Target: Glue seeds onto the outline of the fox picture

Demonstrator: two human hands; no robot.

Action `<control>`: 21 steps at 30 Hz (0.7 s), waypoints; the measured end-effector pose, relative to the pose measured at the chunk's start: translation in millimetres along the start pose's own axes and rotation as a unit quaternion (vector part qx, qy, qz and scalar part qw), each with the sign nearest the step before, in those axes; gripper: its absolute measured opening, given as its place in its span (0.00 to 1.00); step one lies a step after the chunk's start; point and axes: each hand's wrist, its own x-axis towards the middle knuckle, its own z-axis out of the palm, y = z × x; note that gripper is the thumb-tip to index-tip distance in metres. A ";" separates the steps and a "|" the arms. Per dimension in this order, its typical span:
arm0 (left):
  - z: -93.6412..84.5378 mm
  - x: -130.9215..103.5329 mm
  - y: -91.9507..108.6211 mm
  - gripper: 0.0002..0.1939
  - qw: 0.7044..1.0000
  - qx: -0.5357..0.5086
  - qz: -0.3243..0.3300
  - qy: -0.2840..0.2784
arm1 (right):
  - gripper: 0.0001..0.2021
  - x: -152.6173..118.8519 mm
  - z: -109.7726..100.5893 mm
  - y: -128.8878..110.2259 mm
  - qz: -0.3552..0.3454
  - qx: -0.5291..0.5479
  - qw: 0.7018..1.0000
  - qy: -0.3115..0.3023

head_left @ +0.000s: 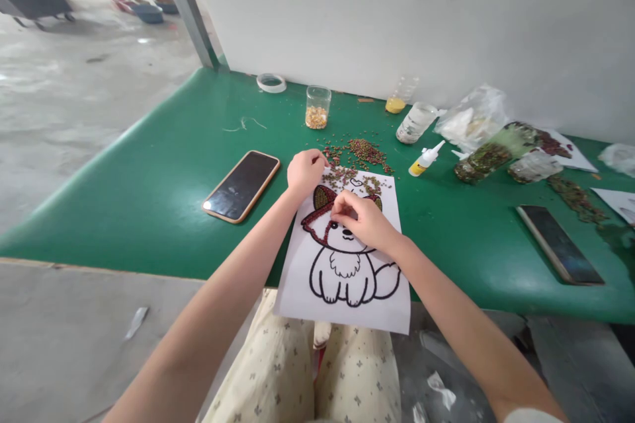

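Head view: pinched right hand over the fox drawing, partly on the green surface.
Directly under the grip, long axis running away from the body; thumb and forefinger closed together, cannot tell whether on a seed. At the far left corner, curled left hand, nearer the loose seed pile beyond; cannot tell if gripping.

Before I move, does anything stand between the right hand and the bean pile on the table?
Nothing upright does: only loose beans on the upper part of the paper lie between the right hand and the bean pile. The left hand and glue bottle sit off to either side.
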 end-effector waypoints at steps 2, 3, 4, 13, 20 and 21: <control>0.0 0.1 -0.3 0.12 1.000 0.000 0.000 0.000 | 0.05 0.0 0.1 -0.2 -0.001 -0.002 1.000 -0.001; -0.1 0.1 -0.3 0.12 1.000 0.001 0.001 0.000 | 0.05 0.0 0.3 -0.4 -0.001 -0.005 1.000 -0.002; -0.2 0.0 -0.3 0.12 1.000 0.002 0.002 0.001 | 0.05 0.0 0.6 -0.6 0.000 -0.008 1.000 -0.003; 0.7 0.6 -1.0 0.13 1.000 -0.002 0.008 0.007 | 0.05 0.0 0.3 2.3 -0.028 0.004 0.999 0.041; 0.8 1.4 -0.9 0.13 1.000 0.008 0.004 0.006 | 0.05 -1.5 -2.7 1.5 -0.017 -0.008 1.000 -0.013; 0.8 1.6 -0.9 0.13 1.000 0.009 0.003 0.006 | 0.05 -1.8 -2.6 1.5 -0.017 -0.013 1.000 -0.018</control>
